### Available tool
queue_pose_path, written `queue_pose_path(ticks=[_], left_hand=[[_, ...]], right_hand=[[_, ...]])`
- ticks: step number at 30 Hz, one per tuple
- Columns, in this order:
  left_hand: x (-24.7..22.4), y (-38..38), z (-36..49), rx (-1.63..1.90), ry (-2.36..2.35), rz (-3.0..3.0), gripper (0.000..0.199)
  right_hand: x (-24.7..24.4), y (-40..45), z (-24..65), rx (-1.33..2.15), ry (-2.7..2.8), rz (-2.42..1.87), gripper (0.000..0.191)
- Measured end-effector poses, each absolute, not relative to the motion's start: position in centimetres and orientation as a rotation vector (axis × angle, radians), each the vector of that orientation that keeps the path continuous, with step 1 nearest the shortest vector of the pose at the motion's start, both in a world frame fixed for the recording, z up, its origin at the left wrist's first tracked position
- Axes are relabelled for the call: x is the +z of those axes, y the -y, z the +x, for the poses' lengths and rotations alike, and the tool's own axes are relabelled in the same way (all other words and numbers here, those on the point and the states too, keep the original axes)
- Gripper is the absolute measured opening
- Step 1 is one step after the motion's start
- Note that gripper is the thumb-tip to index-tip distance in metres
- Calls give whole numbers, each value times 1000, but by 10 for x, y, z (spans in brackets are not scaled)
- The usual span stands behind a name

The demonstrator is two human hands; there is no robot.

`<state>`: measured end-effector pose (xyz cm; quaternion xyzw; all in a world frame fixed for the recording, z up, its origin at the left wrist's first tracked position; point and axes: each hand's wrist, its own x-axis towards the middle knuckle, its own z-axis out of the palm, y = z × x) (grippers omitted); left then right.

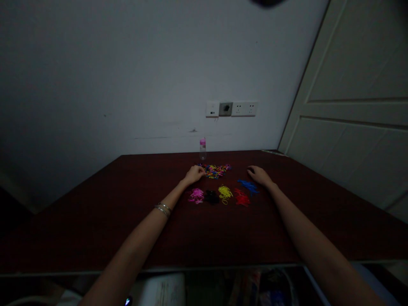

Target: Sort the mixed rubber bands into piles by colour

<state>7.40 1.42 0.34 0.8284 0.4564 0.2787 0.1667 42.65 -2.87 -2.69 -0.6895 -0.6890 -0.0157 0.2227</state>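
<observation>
My left hand (194,174) is at the left edge of a mixed pile of small coloured rubber bands (217,171), its fingers curled together at the bands. Whatever is between those fingertips is too small to make out. My right hand (259,175) rests on the table to the right of the pile, fingers slightly apart and nothing visible in them. Closest to it are blue rubber bands (249,186). Nearer to me lie separate heaps: pink bands (196,195), black bands (211,196), yellow bands (225,192) and red bands (242,197).
A clear bottle with a pink top (203,149) stands behind the mixed pile, near the wall. The dark red table (95,221) has its front edge above an open drawer (204,289) with things inside. Wall sockets (244,109) are above, and a pale door (357,102) is at right.
</observation>
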Motion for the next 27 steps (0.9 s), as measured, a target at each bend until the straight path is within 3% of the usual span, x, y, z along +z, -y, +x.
queue_pose_path(ticks=[9,15,27], left_hand=[[7,-25,75,922,-1116,2078,25],[26,-2,95,814,-982,2189,23],[75,48,114,-15,-676,2291,7]], right_hand=[[-26,29,425,-52,1895,-1934,39],[-25,29,423,-62,1904,-1955,39],[-21,33,419,-67,1896,-1966,38]])
